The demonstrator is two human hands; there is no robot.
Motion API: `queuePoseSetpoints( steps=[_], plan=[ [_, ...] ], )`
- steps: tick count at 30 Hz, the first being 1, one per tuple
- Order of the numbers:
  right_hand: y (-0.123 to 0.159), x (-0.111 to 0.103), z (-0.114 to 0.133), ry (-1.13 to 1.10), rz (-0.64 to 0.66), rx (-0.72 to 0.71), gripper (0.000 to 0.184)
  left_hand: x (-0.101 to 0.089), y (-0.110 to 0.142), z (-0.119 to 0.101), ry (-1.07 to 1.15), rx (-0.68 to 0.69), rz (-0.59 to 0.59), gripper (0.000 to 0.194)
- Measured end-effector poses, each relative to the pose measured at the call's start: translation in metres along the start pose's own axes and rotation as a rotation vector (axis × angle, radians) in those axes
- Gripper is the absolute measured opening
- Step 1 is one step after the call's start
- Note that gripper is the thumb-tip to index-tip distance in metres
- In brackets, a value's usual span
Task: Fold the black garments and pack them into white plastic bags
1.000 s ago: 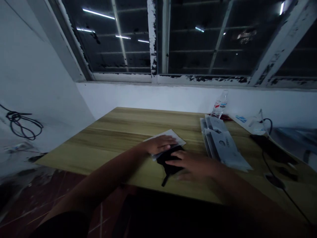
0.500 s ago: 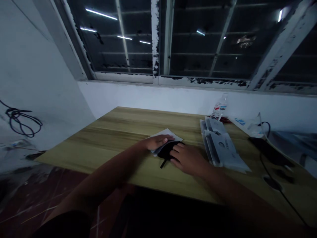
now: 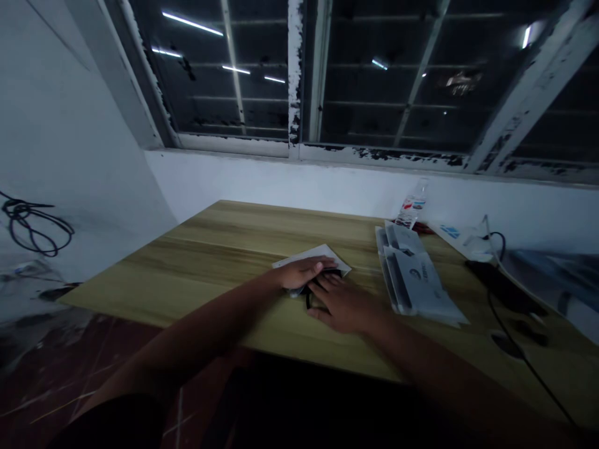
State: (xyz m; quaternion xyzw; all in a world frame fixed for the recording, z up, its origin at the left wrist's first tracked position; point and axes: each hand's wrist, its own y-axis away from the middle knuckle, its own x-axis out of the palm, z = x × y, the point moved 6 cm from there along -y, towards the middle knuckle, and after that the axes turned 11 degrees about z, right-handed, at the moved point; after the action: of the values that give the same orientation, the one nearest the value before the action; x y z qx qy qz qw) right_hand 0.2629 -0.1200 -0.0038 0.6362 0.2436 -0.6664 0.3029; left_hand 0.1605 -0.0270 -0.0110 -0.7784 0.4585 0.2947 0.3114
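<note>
My left hand (image 3: 303,273) lies flat on a white paper or plastic packet (image 3: 327,257), which rests on a wooden-look tabletop (image 3: 196,274). My right hand (image 3: 341,305) sits beside it, fingers spread over a black fabric item (image 3: 322,272) with a thin strap (image 3: 307,300). Most of that item is hidden under my hands. I cannot tell whether it lies on or inside the packet. Neither hand visibly grips anything.
A stack of sealed white packets (image 3: 412,274) lies to the right of my right hand. Behind it stand a plastic water bottle (image 3: 412,204) and white papers (image 3: 456,238). A dark cable and black object (image 3: 505,288) lie at the right. The table's far side meets a white wall.
The black item shows much less now, drawn in under my hands toward the packet. My right hand has shifted up and left. The strap is shorter in view.
</note>
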Motion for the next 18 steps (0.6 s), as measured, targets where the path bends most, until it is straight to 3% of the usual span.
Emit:
queuePoseSetpoints(
  steps=[6,10,13,18],
  plan=[
    [-0.009,0.003,-0.013,-0.038,0.058,0.064,0.06,-0.002,-0.002,-0.011,-0.085,0.083,-0.025,0.054],
    [0.002,-0.016,-0.01,0.013,-0.089,0.038,0.051,-0.011,0.004,0.012,-0.139,0.031,-0.052,0.058],
    [0.009,-0.022,-0.005,-0.002,-0.076,0.061,0.037,-0.014,0.007,0.027,-0.102,-0.019,-0.048,0.066],
    [0.002,-0.01,0.002,0.018,0.006,0.026,0.059,-0.002,0.001,0.017,-0.114,-0.064,-0.046,0.066]
  ],
)
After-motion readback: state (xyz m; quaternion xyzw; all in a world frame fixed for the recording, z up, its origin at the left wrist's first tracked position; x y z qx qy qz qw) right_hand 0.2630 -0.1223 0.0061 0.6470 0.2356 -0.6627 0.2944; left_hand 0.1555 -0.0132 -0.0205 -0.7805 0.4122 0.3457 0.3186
